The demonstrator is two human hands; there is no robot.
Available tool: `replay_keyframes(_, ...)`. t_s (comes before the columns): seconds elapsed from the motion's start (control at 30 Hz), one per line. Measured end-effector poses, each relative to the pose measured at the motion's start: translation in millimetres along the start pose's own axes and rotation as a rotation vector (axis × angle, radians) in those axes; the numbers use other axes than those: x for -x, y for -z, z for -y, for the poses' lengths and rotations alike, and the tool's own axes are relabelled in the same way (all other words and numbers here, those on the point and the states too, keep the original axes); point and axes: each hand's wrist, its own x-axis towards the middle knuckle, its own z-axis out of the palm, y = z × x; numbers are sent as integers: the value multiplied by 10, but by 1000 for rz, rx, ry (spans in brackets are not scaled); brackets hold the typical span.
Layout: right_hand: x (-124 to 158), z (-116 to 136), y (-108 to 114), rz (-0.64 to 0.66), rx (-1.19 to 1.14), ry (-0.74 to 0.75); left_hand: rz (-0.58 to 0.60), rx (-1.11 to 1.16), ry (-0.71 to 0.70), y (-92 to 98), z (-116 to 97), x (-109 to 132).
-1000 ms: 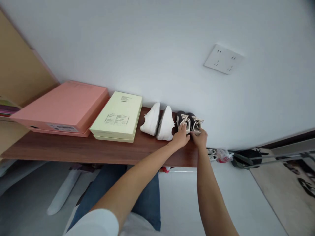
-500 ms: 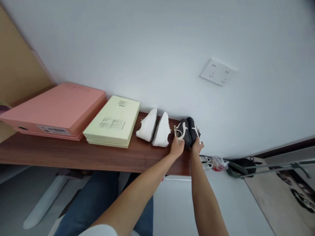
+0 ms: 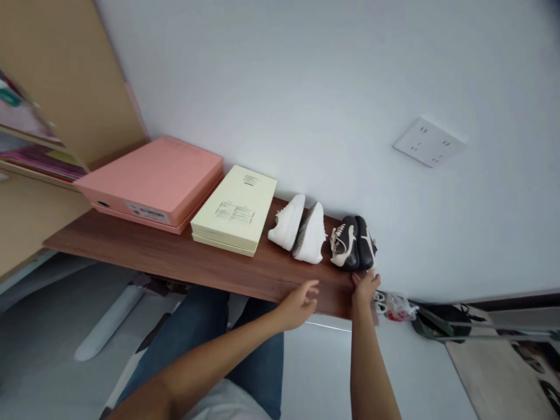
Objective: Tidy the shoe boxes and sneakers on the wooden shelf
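A pair of black sneakers with cream trim stands at the right end of the brown wooden bench: the left black sneaker (image 3: 350, 240) and the right black sneaker (image 3: 364, 245) lean together. My right hand (image 3: 366, 286) is just in front of their heels, fingers parted; whether a fingertip still touches the right one is unclear. My left hand (image 3: 298, 304) hovers over the bench's front edge, fingers apart and loosely curled, holding nothing. Farther left a white sneaker (image 3: 289, 223) and another white sneaker (image 3: 311, 236) rest on their sides with soles facing each other.
A pale yellow shoebox (image 3: 236, 207) and a pink shoebox (image 3: 157, 178) lie on the wooden bench (image 3: 245, 277). A wall socket (image 3: 429, 142) is above right. On the floor at right are a plastic bag (image 3: 400, 308) and another pair of shoes. A shelf unit (image 3: 87, 76) stands left.
Both hands have let go of the black sneakers. My left hand has drawn back toward me and left; my right hand has moved slightly down. The view has shifted left.
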Motion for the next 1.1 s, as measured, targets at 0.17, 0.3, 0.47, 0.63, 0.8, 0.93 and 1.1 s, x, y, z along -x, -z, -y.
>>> replay_keyframes(0.17, 962, -248, -49, -86, 16, 20, -163, -103, 143, 1064, 219, 1145)
replay_keyframes(0.3, 1742, -285, -162, -18, 86, 123, -392, -218, 340, 1804, 264, 1770)
replay_keyframes(0.47, 2518, -117, -515, 459, 28, 189, -680, -310, 225, 2302, 165, 1996)
replay_keyframes(0.63, 3312, 65, -1139, 809, -37, 238, -652, -390, 66, 2361, -1, 1952)
replay_keyframes(0.8, 3536, 459, -1641, 888, -71, 466, -710, -300, -86, 2386, -146, 1726)
replay_keyframes(0.93, 3003, 933, -2039, 333, 113, 726, -846, -248, -164, 2604, -333, 1051)
replay_keyframes(1.1, 2531, 1064, -2366, 419, 372, 602, -709, -58, -120, 2753, -397, 407)
